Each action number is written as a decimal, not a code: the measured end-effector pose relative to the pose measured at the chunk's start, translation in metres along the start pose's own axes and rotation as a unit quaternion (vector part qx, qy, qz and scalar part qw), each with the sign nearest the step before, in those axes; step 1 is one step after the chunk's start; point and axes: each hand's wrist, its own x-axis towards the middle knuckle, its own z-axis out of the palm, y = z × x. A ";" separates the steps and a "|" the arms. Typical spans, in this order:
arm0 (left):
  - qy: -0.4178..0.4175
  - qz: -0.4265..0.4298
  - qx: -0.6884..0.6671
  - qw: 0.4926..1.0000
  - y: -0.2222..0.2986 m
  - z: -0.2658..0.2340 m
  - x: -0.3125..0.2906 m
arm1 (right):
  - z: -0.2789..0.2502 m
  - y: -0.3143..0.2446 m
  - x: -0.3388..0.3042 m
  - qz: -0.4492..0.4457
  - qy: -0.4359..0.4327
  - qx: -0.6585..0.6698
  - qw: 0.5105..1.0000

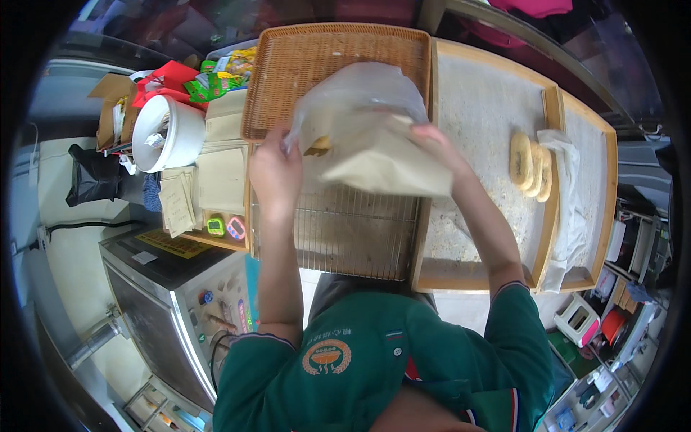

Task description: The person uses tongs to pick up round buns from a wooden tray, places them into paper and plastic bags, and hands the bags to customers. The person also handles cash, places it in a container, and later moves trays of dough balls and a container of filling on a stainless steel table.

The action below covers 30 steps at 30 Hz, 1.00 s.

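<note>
In front of me, above the wire rack (pixel 353 241), a thin clear plastic bag (pixel 363 81) and a tan paper bag (pixel 389 158) are held up together. My left hand (pixel 272 173) pinches the plastic bag's left edge. On the other side, my right hand (pixel 437 144) grips the upper right of the paper bag, which is tilted and partly blurred by motion. A small golden-brown piece (pixel 319 146) shows at the paper bag's left side; I cannot tell what it is. The plastic lies behind and around part of the paper bag.
A wicker tray (pixel 288 54) lies behind the bags. To the right, several long bread rolls (pixel 525 165) rest in a wood-framed tray (pixel 468 137) beside a crumpled cloth (pixel 565 216). Leftward are stacked paper bags (pixel 222 176), a white bucket (pixel 180 137) and two timers (pixel 215 226).
</note>
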 end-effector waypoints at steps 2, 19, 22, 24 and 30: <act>0.002 -0.085 -0.114 0.990 -0.002 -0.005 0.008 | 0.008 -0.014 0.032 -0.074 0.002 0.008 0.997; -0.132 0.023 -0.456 0.880 -0.027 -0.012 -0.044 | 0.038 -0.070 0.039 -0.388 0.256 -0.634 0.618; -0.132 -0.014 -0.452 0.882 -0.013 -0.055 0.057 | 0.054 -0.104 -0.034 -0.205 0.139 -0.935 0.253; -0.125 0.063 -0.375 0.916 0.009 -0.086 0.084 | 0.078 -0.116 -0.083 -0.227 0.083 -0.961 0.137; 0.080 0.398 -0.042 0.913 0.078 -0.128 0.073 | 0.191 -0.116 -0.143 -0.537 0.081 -0.811 0.217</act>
